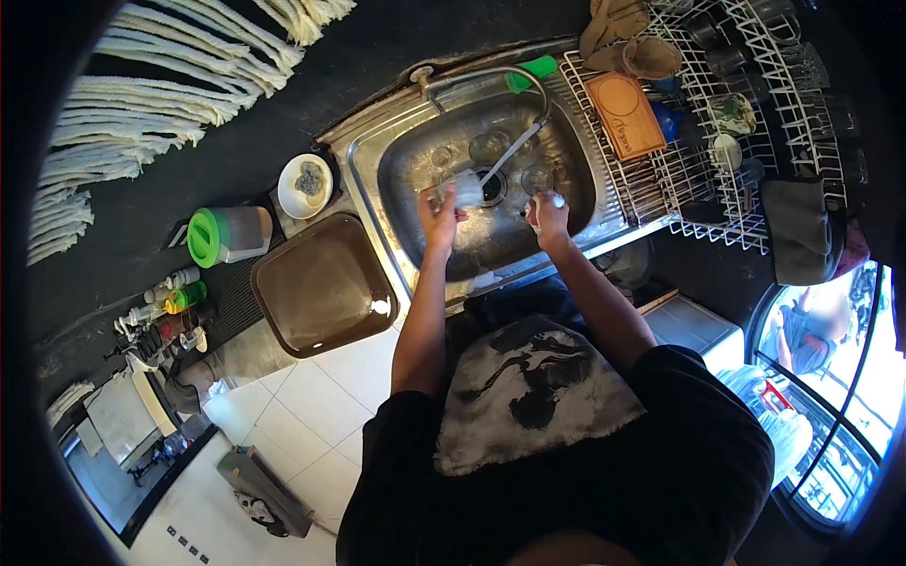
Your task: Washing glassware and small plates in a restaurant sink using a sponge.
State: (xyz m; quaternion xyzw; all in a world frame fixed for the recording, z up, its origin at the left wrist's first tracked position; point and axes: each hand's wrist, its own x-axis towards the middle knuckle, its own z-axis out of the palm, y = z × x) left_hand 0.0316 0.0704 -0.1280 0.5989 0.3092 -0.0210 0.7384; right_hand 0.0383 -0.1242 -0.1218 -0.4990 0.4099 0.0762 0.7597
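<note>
Over the steel sink (396,208), my left hand (438,223) is closed round a clear drinking glass (464,189), tilted beside the drain. Beside the glass ends the whitish streak (511,153) running down from the curved faucet (491,72); whether it is water or spout I cannot tell. My right hand (549,219) is closed at the sink's right side, with white foam on it and a small whitish thing in the fingers, too hidden to name. Just beyond that hand stands a clear glass (537,177). Another glass (488,146) and several more lie in the basin.
A brown tray (326,283) lies left of the sink, near a white bowl (305,187) and a green-lidded pitcher (226,236). On the right, a white wire rack (679,179) holds a wooden board (625,115), cups and glasses. A green object (531,74) sits behind the basin.
</note>
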